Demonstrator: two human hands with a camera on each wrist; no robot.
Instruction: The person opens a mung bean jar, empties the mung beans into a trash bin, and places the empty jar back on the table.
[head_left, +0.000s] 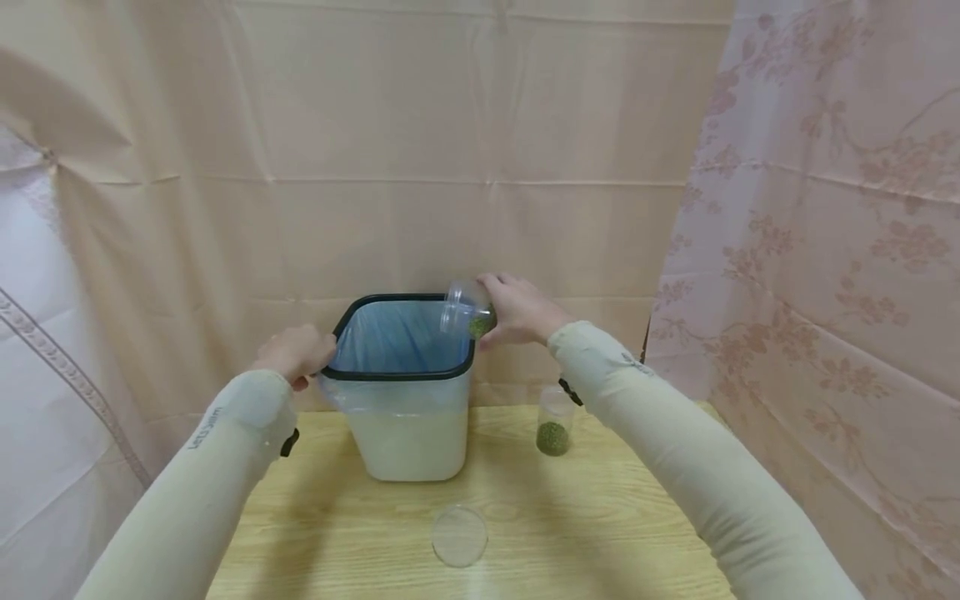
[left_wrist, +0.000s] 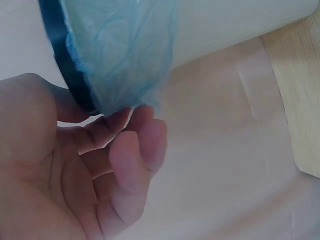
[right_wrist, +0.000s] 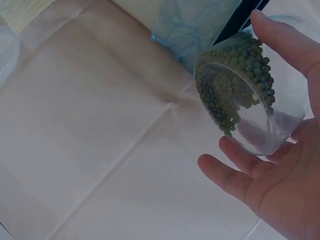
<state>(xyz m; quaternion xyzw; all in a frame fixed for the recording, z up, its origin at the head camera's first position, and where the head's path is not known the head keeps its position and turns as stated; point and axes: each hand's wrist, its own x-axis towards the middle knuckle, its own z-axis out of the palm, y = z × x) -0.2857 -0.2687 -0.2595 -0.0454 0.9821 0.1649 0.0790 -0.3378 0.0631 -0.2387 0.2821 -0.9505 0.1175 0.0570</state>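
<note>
My left hand (head_left: 294, 352) pinches the black rim (head_left: 397, 377) of a white trash bin (head_left: 416, 442) at its left side. Thumb and fingers meet around the rim and the edge of the blue bag (left_wrist: 125, 55) in the left wrist view. In my right hand (head_left: 519, 310) is a clear plastic jar (head_left: 459, 302), tipped onto its side above the bin's right rim, its mouth facing left. Green mung beans (right_wrist: 250, 62) lie along the jar's lower wall and base. Whether any beans have left the jar cannot be seen.
A second clear jar (head_left: 553, 429) with mung beans at its bottom stands on the wooden table (head_left: 600, 533), right of the bin. Flat on the table in front lies a round clear lid (head_left: 459, 536). Beige curtain (head_left: 420, 150) hangs close behind the bin.
</note>
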